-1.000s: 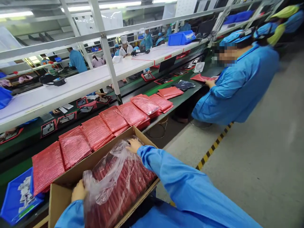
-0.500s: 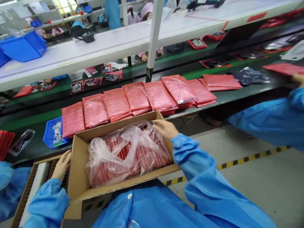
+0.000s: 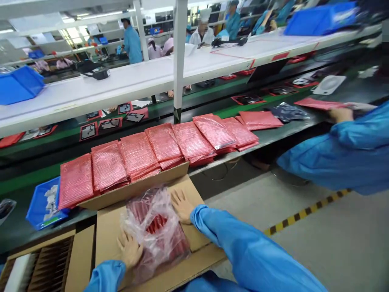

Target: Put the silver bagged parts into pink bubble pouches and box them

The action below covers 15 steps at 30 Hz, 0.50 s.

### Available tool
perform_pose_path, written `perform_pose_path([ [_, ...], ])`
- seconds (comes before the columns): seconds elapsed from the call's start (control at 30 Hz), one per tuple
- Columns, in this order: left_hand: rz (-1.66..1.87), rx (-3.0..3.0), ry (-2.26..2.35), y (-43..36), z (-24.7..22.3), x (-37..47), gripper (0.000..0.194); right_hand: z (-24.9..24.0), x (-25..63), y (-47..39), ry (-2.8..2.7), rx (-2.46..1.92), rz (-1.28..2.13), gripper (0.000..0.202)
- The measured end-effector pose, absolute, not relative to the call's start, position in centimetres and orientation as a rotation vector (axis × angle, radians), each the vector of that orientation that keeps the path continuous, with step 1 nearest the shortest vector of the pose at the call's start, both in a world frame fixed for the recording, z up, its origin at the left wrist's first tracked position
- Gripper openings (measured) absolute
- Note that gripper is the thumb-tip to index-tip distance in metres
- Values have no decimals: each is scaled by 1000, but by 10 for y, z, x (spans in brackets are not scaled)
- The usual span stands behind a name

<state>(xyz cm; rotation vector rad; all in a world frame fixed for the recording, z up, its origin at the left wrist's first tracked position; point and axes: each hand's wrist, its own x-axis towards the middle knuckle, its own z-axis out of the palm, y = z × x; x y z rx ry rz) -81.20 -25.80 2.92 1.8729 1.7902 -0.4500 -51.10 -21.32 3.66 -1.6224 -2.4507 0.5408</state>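
A cardboard box (image 3: 106, 233) holds a clear plastic bag (image 3: 165, 202) full of red bubble-wrap pouches, its loose mouth bunched on top. Both short end flaps lie folded inward over the contents, while the long flaps are up or outward. My left hand (image 3: 130, 248) rests on the left flap beside the bag, fingers spread. On the right flap (image 3: 193, 192), my right hand (image 3: 182, 206) lies flat with its fingers apart. Neither hand grips anything. Behind the box, stacks of red bubble-wrap pouches (image 3: 139, 152) stand in a row on the bench edge.
A blue bin (image 3: 36, 211) of small white pieces sits left of the pouches. At lower left is another carton (image 3: 83, 251) with brown dividers. A co-worker's blue sleeve (image 3: 361, 129) reaches in from the right. A white post (image 3: 178, 52) and shelf (image 3: 121, 85) stand beyond the bench.
Both hands have moved from the box's sides onto its end flaps, which are now folded inward over the bag. The view has shifted, and the co-worker's hand at right still touches a red pouch.
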Motion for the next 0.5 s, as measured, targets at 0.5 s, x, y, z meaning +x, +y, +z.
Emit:
perform_pose_path([
  [0.5,-211,1771,1568,-328,123,-875,79,-3,-516,-219,-2857,-1763,267,56],
])
